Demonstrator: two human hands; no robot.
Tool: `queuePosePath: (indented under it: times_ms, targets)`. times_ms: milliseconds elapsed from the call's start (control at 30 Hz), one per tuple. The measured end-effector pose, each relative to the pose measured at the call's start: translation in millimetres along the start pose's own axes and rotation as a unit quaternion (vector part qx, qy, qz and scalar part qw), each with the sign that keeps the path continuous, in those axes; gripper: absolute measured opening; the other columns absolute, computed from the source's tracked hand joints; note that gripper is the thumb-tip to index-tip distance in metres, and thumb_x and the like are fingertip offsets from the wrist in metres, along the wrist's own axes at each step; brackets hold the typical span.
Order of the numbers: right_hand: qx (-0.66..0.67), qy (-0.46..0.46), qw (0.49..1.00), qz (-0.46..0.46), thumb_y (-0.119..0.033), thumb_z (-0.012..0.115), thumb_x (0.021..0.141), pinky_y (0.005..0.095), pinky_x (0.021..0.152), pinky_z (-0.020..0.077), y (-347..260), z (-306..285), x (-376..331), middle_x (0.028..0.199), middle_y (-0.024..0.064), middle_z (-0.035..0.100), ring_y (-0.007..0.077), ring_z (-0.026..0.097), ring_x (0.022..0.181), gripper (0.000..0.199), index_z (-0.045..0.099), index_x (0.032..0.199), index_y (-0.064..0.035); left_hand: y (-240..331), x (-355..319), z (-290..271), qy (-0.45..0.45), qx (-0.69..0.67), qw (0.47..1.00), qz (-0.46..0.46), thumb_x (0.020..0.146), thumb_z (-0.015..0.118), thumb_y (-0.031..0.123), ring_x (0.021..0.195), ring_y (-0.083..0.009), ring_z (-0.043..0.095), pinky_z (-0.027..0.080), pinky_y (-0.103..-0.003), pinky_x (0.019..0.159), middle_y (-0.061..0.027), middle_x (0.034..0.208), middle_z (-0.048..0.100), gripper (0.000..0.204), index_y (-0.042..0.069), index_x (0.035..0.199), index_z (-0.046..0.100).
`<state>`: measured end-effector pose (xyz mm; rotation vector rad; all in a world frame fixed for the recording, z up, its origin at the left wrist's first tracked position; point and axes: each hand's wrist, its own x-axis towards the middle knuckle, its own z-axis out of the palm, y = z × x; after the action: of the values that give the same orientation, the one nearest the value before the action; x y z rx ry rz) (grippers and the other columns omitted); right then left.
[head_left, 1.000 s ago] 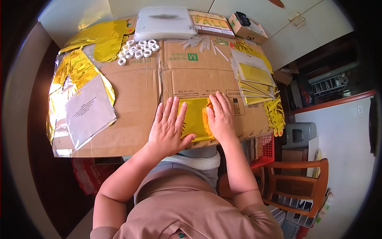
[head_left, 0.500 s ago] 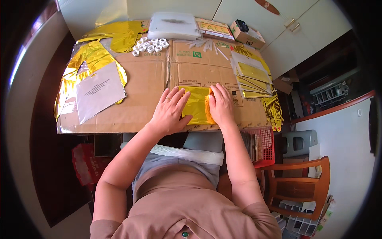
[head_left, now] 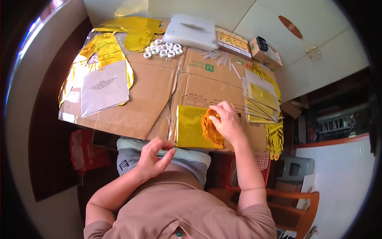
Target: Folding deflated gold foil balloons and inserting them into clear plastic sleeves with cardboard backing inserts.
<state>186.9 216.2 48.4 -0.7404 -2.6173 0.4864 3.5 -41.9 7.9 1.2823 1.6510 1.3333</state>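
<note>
A flat piece of shiny gold foil (head_left: 191,127) lies on the cardboard near its front edge. On its right part is a crumpled orange foil bunch (head_left: 211,131). My right hand (head_left: 228,121) is closed, pinching the upper part of this bunch between thumb and fingers. My left hand (head_left: 156,158) hovers over my lap, off the cardboard's front edge and just left of the gold foil. Its fingers are loosely curled with the thumb apart, and nothing shows in them.
Cardboard (head_left: 139,79) covers the table. White rings (head_left: 164,49) and a translucent plastic box (head_left: 191,32) stand at the back. Left lie gold foil balloons (head_left: 101,49) under a printed white sheet (head_left: 105,88); right, packets (head_left: 260,97) and gold fringe (head_left: 274,139).
My left hand has lifted off the gold foil and drawn back toward my body. My right hand now pinches the orange bunch, which is more spread out. The view has shifted.
</note>
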Motion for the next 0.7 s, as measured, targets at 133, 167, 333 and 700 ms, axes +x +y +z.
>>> queuePosePath:
  times_ms: [133,167,333,700]
  targets:
    - [0.030,-0.020,0.998,-0.045,-0.008,0.079,0.080,0.0405,0.091,0.0483,-13.1,5.2,-1.7,0.104,0.0097,0.060,0.0303,0.057,0.102,0.035,0.070,0.114,-0.0043,-8.9,-12.5,8.3,-0.011,-0.272,0.917,-0.290,0.095,0.075,0.028,0.113,-0.0184,0.064,0.052,-0.031,0.096,-0.0153,0.120,0.068,0.057,-0.008,0.134,0.052]
    - [0.029,-0.023,0.998,-0.053,-0.009,0.079,0.080,0.0407,0.091,0.0476,-15.5,6.8,-3.0,0.103,0.0094,0.060,0.0301,0.056,0.101,0.035,0.070,0.113,-0.0045,-10.1,-9.6,8.0,-0.031,-0.273,0.909,-0.312,0.097,0.072,0.031,0.119,-0.0216,0.061,0.049,-0.034,0.103,-0.0180,0.129,0.065,0.064,-0.007,0.142,0.047]
    - [0.051,-0.050,0.993,-0.091,-0.012,0.079,0.080,0.0410,0.091,0.0453,-24.6,7.4,-7.3,0.102,0.0084,0.059,0.0292,0.054,0.099,0.035,0.071,0.113,-0.0050,6.9,0.3,25.9,-0.042,-0.551,0.767,-0.325,0.100,0.066,0.022,0.118,-0.0205,0.063,0.049,-0.036,0.104,-0.0142,0.131,0.066,0.044,-0.003,0.135,0.057]
    - [0.138,0.129,0.981,-0.038,-0.008,0.074,0.085,0.0372,0.082,0.0486,-33.1,3.1,-72.6,0.100,0.0118,0.063,0.0282,0.060,0.089,0.024,0.070,0.108,0.0004,8.8,-16.8,44.0,0.044,-0.515,0.789,-0.332,0.102,0.063,0.016,0.108,-0.0203,0.069,0.054,-0.037,0.097,-0.0117,0.120,0.071,0.029,-0.001,0.125,0.065]
